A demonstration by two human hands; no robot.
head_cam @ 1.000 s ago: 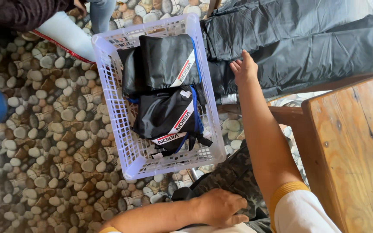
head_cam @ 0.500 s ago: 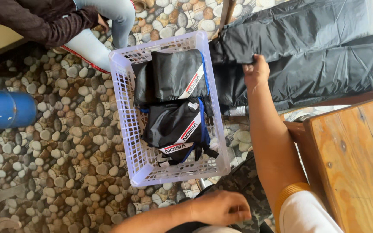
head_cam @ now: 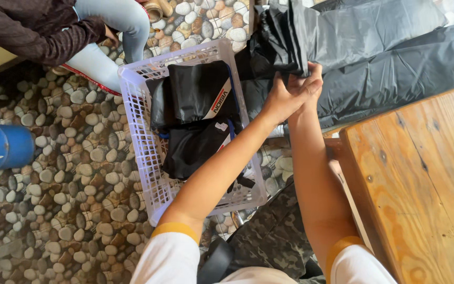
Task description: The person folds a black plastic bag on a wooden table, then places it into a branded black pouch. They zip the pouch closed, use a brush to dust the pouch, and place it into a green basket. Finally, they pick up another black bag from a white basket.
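Both of my hands meet at the edge of a stack of dark grey folded garments [head_cam: 390, 58] lying at the upper right. My left hand [head_cam: 279, 97] reaches across the basket and closes on the near edge of the top garment. My right hand [head_cam: 308, 79] grips the same edge beside it. Below my left forearm stands a white plastic basket [head_cam: 143, 137] on the pebble floor. It holds two folded black garments [head_cam: 198, 97] with red and white stripes; the lower one is partly hidden by my arm.
A wooden table [head_cam: 421, 184] fills the lower right. A seated person's dark sleeve and light jeans [head_cam: 116, 21] are at the upper left. A blue cylinder [head_cam: 1, 147] lies at the left edge. Pebble floor [head_cam: 69, 200] surrounds the basket. My camouflage trousers [head_cam: 274, 236] show below.
My left hand has risen from my lap and crossed over the basket to the grey garments. My right hand has closed on the garment edge. The view has shifted, so everything sits lower.
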